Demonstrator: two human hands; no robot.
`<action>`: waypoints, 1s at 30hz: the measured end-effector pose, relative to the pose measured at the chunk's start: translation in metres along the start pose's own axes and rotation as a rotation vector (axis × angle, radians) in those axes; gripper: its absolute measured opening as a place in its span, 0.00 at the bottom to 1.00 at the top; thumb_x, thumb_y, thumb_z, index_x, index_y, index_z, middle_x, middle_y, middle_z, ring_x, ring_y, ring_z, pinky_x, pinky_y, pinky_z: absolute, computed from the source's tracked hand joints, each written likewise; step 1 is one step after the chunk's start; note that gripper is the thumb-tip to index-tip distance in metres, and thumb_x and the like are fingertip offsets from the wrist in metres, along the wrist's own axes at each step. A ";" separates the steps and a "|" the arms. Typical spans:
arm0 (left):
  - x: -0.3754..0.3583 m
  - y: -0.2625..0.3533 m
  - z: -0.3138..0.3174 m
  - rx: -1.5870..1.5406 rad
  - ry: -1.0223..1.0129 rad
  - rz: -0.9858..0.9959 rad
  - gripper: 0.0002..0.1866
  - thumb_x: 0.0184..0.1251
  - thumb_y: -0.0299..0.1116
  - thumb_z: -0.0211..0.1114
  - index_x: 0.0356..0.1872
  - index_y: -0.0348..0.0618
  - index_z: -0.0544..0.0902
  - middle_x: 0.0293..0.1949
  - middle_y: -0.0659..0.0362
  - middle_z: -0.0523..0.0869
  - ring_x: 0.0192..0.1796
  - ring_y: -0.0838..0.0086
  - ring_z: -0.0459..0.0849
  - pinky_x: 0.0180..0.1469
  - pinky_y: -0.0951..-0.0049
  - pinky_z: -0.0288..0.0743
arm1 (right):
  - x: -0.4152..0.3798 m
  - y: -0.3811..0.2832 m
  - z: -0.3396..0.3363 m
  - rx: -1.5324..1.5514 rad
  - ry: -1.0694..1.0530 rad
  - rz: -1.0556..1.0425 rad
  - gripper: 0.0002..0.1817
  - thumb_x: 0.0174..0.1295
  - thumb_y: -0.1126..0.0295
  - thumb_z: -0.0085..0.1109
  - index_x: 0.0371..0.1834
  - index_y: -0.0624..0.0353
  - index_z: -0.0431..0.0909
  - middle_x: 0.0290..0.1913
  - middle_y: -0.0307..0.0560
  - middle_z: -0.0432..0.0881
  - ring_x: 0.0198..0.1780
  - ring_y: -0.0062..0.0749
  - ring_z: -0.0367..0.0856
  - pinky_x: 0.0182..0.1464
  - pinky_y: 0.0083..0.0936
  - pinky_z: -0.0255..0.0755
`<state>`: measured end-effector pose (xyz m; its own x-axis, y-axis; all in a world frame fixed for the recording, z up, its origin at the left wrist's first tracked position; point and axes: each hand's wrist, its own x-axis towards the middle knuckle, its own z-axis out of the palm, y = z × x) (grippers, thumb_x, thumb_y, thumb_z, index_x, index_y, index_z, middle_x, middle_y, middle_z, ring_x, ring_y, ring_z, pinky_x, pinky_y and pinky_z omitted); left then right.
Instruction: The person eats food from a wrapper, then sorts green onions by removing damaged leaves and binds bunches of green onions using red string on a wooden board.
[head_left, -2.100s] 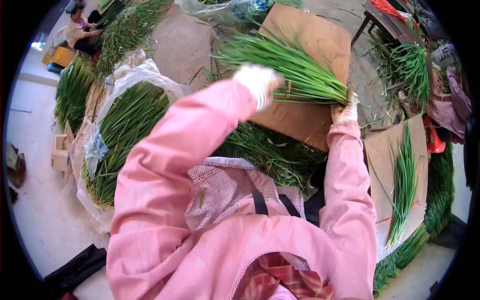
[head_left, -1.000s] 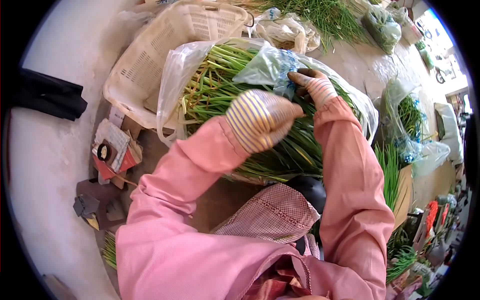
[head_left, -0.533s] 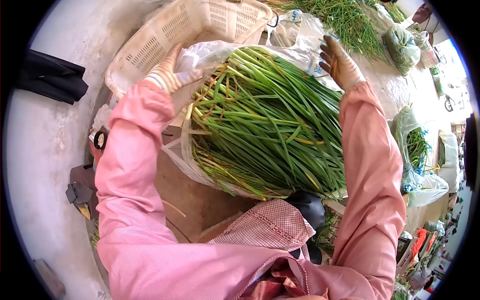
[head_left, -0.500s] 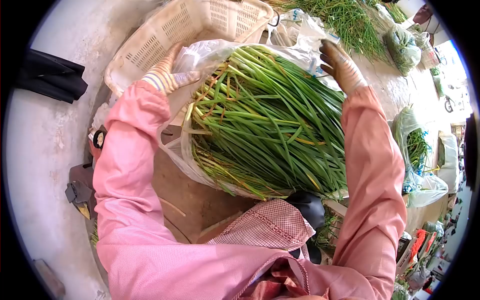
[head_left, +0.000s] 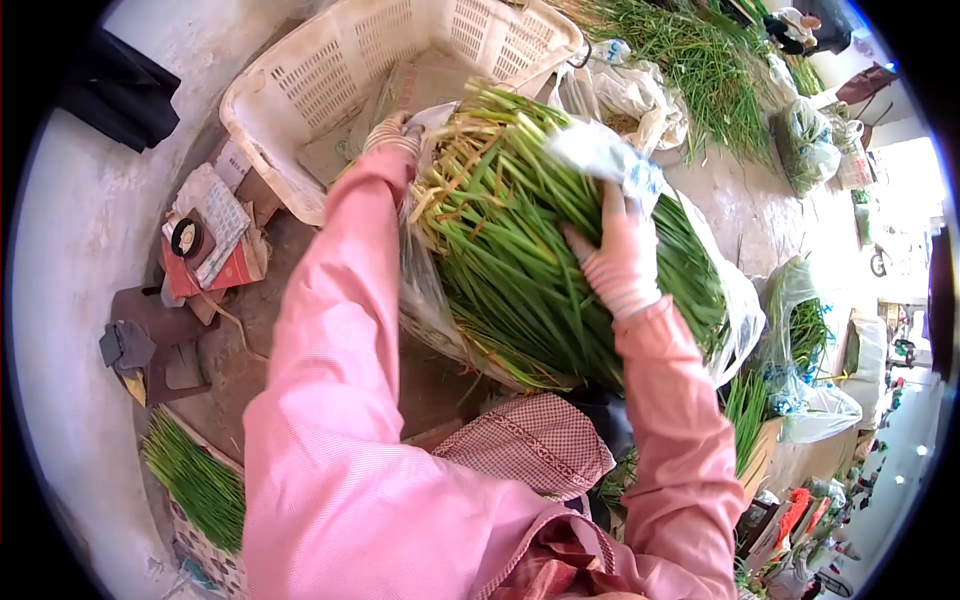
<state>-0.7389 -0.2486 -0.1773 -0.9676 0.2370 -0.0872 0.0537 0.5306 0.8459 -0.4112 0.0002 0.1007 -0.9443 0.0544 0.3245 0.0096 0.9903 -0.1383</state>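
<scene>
A large bundle of long green leafy stalks (head_left: 540, 260), like garlic chives or scallions, lies in a clear plastic bag (head_left: 738, 320). Pale, partly browned stalk ends face the upper left. My left hand (head_left: 395, 138), in a striped glove, is closed on the bag's edge beside those ends; its fingertips are partly hidden. On top of the leaves rests my right hand (head_left: 622, 262), also gloved, with the thumb spread away from the fingers. A blurred flap of the bag with blue print hangs over the fingertips of that hand.
A cream slotted crate (head_left: 330, 80) stands just beyond the bundle. Loose greens (head_left: 690, 70) are heaped farther back, near bagged greens (head_left: 805, 145). At left are a red box (head_left: 225, 265) with papers and another green bunch (head_left: 200, 485). A checkered cloth (head_left: 530, 445) covers my lap.
My right hand has moved from beside the bag inward onto the leaves, and a bag flap has folded over. My left hand has shifted right and closed on the bag's edge. The view has shifted.
</scene>
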 end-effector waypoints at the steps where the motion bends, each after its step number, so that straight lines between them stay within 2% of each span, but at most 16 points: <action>1: -0.043 0.061 -0.013 0.151 0.024 -0.015 0.30 0.44 0.39 0.71 0.51 0.42 0.73 0.43 0.54 0.80 0.49 0.69 0.76 0.53 0.72 0.66 | -0.007 0.001 0.004 0.160 -0.057 0.027 0.41 0.41 0.63 0.65 0.60 0.60 0.57 0.54 0.60 0.66 0.55 0.54 0.64 0.56 0.38 0.60; 2: -0.093 0.132 -0.028 0.302 0.045 -0.033 0.30 0.43 0.37 0.71 0.51 0.43 0.73 0.42 0.55 0.80 0.49 0.69 0.76 0.53 0.72 0.66 | -0.013 -0.003 0.005 0.188 -0.048 0.031 0.42 0.40 0.63 0.65 0.61 0.60 0.56 0.55 0.61 0.65 0.56 0.55 0.63 0.56 0.37 0.60; 6: -0.081 0.114 -0.057 0.172 -0.202 -0.017 0.28 0.45 0.34 0.68 0.51 0.44 0.72 0.45 0.53 0.79 0.50 0.68 0.75 0.53 0.70 0.67 | 0.007 -0.003 -0.016 0.300 -0.319 0.170 0.43 0.38 0.65 0.66 0.60 0.62 0.54 0.52 0.63 0.67 0.56 0.56 0.63 0.57 0.35 0.60; 8: -0.116 0.152 -0.099 0.177 0.052 0.113 0.25 0.47 0.37 0.64 0.50 0.49 0.73 0.49 0.51 0.76 0.49 0.61 0.76 0.52 0.69 0.67 | 0.016 0.012 -0.013 0.193 -0.350 0.067 0.43 0.38 0.68 0.65 0.60 0.61 0.54 0.51 0.63 0.69 0.55 0.55 0.65 0.56 0.34 0.61; 9: -0.136 0.164 -0.114 0.162 0.223 0.239 0.25 0.47 0.35 0.64 0.50 0.47 0.73 0.50 0.51 0.76 0.49 0.60 0.76 0.52 0.69 0.68 | 0.020 0.014 -0.018 0.263 -0.242 -0.062 0.39 0.39 0.68 0.64 0.57 0.57 0.56 0.43 0.62 0.73 0.46 0.56 0.71 0.49 0.39 0.67; 10: -0.160 0.176 -0.127 0.145 0.391 0.364 0.25 0.47 0.34 0.64 0.50 0.45 0.72 0.51 0.51 0.75 0.49 0.60 0.76 0.52 0.69 0.68 | 0.024 0.022 -0.018 0.311 -0.306 0.020 0.39 0.37 0.70 0.64 0.58 0.57 0.58 0.44 0.62 0.74 0.48 0.55 0.71 0.51 0.35 0.66; 12: -0.227 0.220 -0.143 0.112 0.640 0.603 0.22 0.48 0.29 0.62 0.48 0.40 0.73 0.43 0.53 0.79 0.45 0.67 0.78 0.47 0.73 0.70 | 0.029 0.037 -0.022 0.459 -0.217 -0.011 0.40 0.36 0.70 0.65 0.58 0.59 0.59 0.46 0.60 0.74 0.49 0.49 0.72 0.53 0.30 0.64; 13: -0.263 0.230 -0.138 -0.084 0.562 0.542 0.19 0.49 0.27 0.62 0.46 0.39 0.74 0.39 0.55 0.79 0.41 0.71 0.78 0.45 0.75 0.71 | 0.032 0.021 -0.046 0.366 -0.282 0.182 0.40 0.37 0.70 0.65 0.59 0.59 0.60 0.47 0.58 0.74 0.49 0.43 0.73 0.54 0.27 0.63; 14: -0.297 0.237 -0.130 -0.281 0.480 0.474 0.17 0.50 0.25 0.61 0.45 0.38 0.75 0.35 0.57 0.80 0.38 0.74 0.78 0.43 0.78 0.71 | 0.033 0.054 -0.017 0.520 -0.253 0.132 0.40 0.40 0.74 0.64 0.61 0.61 0.57 0.48 0.49 0.75 0.50 0.28 0.71 0.54 0.21 0.63; 16: -0.353 0.241 -0.103 -0.632 0.104 0.383 0.15 0.50 0.23 0.61 0.42 0.40 0.77 0.31 0.62 0.79 0.33 0.79 0.76 0.41 0.80 0.70 | 0.030 0.049 -0.029 0.567 -0.292 0.117 0.40 0.40 0.78 0.63 0.61 0.62 0.57 0.49 0.46 0.74 0.49 0.24 0.70 0.53 0.19 0.63; 18: -0.380 0.232 -0.060 -0.873 -0.020 0.150 0.20 0.49 0.25 0.64 0.47 0.40 0.74 0.38 0.60 0.78 0.38 0.76 0.76 0.43 0.78 0.71 | 0.019 0.015 -0.048 0.566 -0.289 0.042 0.38 0.42 0.76 0.63 0.61 0.61 0.57 0.49 0.48 0.74 0.50 0.26 0.70 0.53 0.21 0.63; 20: -0.383 0.225 -0.019 -1.157 0.012 -0.155 0.32 0.48 0.29 0.68 0.56 0.41 0.64 0.49 0.56 0.72 0.49 0.71 0.72 0.49 0.74 0.69 | 0.006 -0.023 -0.064 0.431 -0.309 -0.060 0.37 0.43 0.70 0.61 0.60 0.61 0.58 0.48 0.58 0.72 0.52 0.38 0.71 0.56 0.26 0.62; 22: -0.371 0.227 0.003 -1.233 0.104 -0.101 0.37 0.46 0.30 0.69 0.59 0.42 0.59 0.52 0.55 0.68 0.53 0.68 0.68 0.52 0.71 0.66 | -0.014 -0.051 -0.045 0.163 -0.225 -0.137 0.40 0.38 0.66 0.62 0.59 0.62 0.57 0.47 0.56 0.72 0.49 0.49 0.71 0.50 0.35 0.66; 24: -0.349 0.224 0.020 -1.334 0.197 0.092 0.47 0.44 0.33 0.72 0.63 0.43 0.50 0.57 0.53 0.62 0.58 0.63 0.63 0.58 0.65 0.61 | -0.029 -0.075 -0.012 -0.084 -0.201 -0.037 0.43 0.35 0.62 0.63 0.60 0.59 0.55 0.51 0.52 0.68 0.51 0.46 0.68 0.50 0.37 0.65; 26: -0.342 0.227 0.024 -1.394 0.191 0.088 0.47 0.43 0.33 0.72 0.62 0.42 0.49 0.58 0.52 0.61 0.58 0.64 0.64 0.58 0.66 0.61 | -0.036 -0.085 -0.002 -0.116 -0.106 -0.053 0.46 0.31 0.61 0.66 0.59 0.57 0.55 0.52 0.48 0.67 0.54 0.42 0.66 0.52 0.39 0.62; 30: -0.348 0.227 0.024 -1.368 0.238 0.005 0.47 0.42 0.32 0.72 0.62 0.42 0.50 0.57 0.53 0.62 0.57 0.65 0.65 0.58 0.67 0.60 | -0.021 -0.076 -0.027 -0.107 -0.264 -0.106 0.47 0.29 0.60 0.68 0.59 0.54 0.57 0.53 0.49 0.67 0.54 0.44 0.66 0.53 0.40 0.61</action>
<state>-0.3841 -0.1916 0.0325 -0.9939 0.0200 -0.1085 -0.0903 -0.7128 0.6955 -0.3828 -0.0728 0.1298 -0.9946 -0.0711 0.0758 -0.0722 0.9973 -0.0129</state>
